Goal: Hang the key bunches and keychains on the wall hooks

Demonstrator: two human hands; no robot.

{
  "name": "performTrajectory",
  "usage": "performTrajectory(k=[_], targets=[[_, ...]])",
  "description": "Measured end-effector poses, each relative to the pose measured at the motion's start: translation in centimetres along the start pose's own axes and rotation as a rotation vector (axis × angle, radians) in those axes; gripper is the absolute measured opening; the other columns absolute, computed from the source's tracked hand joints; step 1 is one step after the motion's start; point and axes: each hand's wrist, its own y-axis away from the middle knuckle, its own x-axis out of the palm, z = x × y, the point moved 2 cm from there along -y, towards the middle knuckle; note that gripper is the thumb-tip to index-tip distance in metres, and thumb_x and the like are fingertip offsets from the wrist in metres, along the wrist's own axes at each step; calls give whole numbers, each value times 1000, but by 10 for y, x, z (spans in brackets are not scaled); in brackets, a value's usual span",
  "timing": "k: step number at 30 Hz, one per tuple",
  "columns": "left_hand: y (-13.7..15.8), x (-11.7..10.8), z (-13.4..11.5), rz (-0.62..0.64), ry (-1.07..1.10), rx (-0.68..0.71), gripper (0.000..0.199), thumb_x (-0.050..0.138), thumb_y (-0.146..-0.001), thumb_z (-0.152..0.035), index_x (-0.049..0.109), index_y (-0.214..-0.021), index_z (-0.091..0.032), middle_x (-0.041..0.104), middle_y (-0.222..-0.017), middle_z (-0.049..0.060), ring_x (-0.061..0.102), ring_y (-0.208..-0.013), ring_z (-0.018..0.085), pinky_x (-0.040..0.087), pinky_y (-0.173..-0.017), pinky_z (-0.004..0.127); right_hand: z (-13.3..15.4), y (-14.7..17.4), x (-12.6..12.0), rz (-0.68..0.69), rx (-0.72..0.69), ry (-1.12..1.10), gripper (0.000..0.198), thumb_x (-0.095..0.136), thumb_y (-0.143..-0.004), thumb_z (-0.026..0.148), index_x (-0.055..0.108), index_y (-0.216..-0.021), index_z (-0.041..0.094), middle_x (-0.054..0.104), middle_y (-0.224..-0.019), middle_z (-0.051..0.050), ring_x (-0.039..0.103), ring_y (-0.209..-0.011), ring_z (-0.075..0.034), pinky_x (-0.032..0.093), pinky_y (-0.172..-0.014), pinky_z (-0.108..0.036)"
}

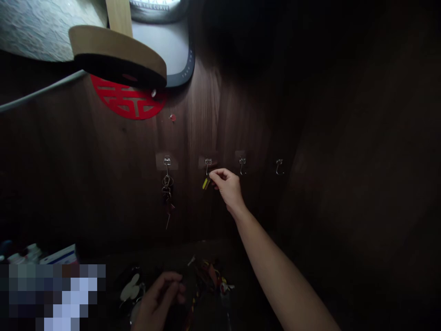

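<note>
Landmark = second wall hook from left [208, 164], mounted on the dark wood-grain panel [203, 122]. Right hand [225, 186] is just below and right of it, thumb and fingers pinching a small key with a yellow cover [206, 183]. Key is at the landmark's lower tip; can't tell if it's hooked on or only held there. Left hand [160, 296] is well below and left of the landmark, fingers loosely curled; too dim to tell if anything is in it. Nearest to it, on its right, a tangled pile of keys [213, 278], straight below the landmark. Pale round lids [130, 288] sit on that hand's other side. Left of the landmark: first hook [167, 162] carrying a bunch of keys [167, 191] with metal rings and clips. Right of it, same row: third hook [242, 166], then fourth hook [279, 166]. Above and left: red cut-out character disc [134, 106], with a light-brimmed cap [160, 48] higher up. Far lower left: white-and-blue box [62, 255] beside white bottles [33, 250].
</note>
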Motion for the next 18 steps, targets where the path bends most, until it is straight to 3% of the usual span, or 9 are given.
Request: performTrajectory(k=[7, 18], targets=[[-2, 1, 2, 19, -44, -20, 24, 62, -67, -46, 64, -76, -24, 67, -62, -1, 63, -62, 17, 48, -62, 23, -2, -2, 0, 25, 37, 1, 18, 62, -66, 32, 63, -72, 15, 61, -62, 1, 53, -52, -9, 38, -45, -19], [0, 0, -3, 5, -48, -21, 22, 61, -68, -43, 64, -77, -23, 68, -65, -1, 63, -64, 17, 47, -63, 22, -27, 8, -5, -6, 29, 32, 17, 61, -66, 30, 62, -75, 16, 60, -65, 2, 53, -53, -9, 43, -49, -20]])
